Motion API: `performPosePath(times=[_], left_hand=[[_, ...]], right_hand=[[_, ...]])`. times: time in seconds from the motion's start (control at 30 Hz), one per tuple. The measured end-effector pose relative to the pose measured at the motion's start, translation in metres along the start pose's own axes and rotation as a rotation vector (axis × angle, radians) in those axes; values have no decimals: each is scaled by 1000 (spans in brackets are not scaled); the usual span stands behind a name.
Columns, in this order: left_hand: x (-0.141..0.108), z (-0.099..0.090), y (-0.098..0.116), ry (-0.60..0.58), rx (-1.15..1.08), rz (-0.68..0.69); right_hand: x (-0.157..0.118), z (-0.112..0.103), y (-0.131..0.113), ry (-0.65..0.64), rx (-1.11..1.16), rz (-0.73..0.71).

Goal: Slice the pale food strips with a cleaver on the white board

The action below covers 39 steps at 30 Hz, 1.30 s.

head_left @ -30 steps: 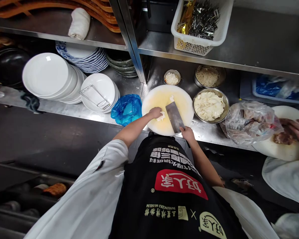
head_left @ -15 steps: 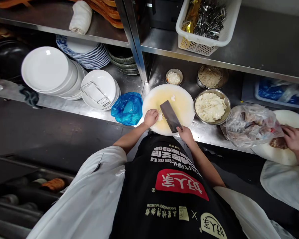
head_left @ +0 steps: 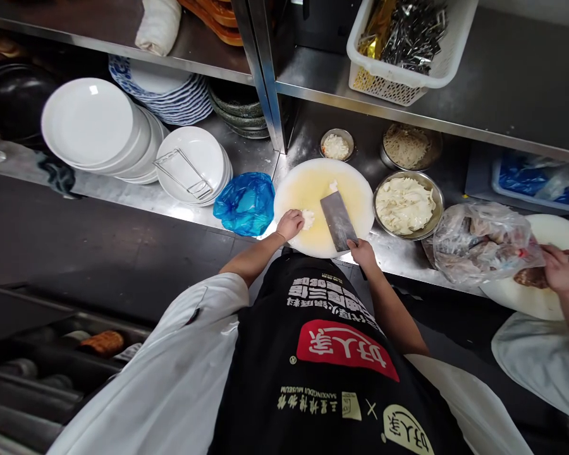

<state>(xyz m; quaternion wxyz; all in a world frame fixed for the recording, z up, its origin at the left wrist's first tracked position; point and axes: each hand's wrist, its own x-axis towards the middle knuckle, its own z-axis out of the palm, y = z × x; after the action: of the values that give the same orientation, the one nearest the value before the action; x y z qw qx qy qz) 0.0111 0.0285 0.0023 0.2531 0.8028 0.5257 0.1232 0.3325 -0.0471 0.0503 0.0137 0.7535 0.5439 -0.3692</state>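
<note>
My right hand point(head_left: 363, 254) is closed round the handle of a cleaver point(head_left: 338, 221), its broad blade lying over a round cutting board point(head_left: 291, 180). On the left part of the board my left hand point(head_left: 290, 224) has its fingers curled at the edge of a pale, whitish piece of food point(head_left: 308, 218). A gap separates blade and piece. One small white scrap point(head_left: 333, 186) lies beyond the blade's far end. Right of the board stands a metal bowl point(head_left: 440, 205) heaped with pale, creamy-white pieces point(head_left: 404, 205).
A blue plastic bag point(head_left: 244, 203) and stacked white plates point(head_left: 189, 161) sit to the left. Behind the board are a small bowl of white bits point(head_left: 335, 146) and a bowl of shreds point(head_left: 406, 146). A co-worker's hand point(head_left: 563, 268) is at another board on the right. A shelf point(head_left: 502, 82) overhangs the counter.
The cleaver has shifted right, away from my left hand, and more of the pale piece shows. My left hand stays at the board's left side. The whole view has shifted slightly.
</note>
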Motion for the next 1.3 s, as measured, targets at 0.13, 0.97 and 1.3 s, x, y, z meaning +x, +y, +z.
performPosePath(times=[0.13, 0.97, 1.3], left_hand=[[24, -10, 8, -50, 56, -150], [-2, 7, 2, 80, 63, 147], [-9, 25, -13, 133, 26, 203]], right_hand=[[2, -2, -1, 12, -36, -2], [-31, 8, -21, 23, 21, -90], [-24, 1, -21, -30, 98, -6]])
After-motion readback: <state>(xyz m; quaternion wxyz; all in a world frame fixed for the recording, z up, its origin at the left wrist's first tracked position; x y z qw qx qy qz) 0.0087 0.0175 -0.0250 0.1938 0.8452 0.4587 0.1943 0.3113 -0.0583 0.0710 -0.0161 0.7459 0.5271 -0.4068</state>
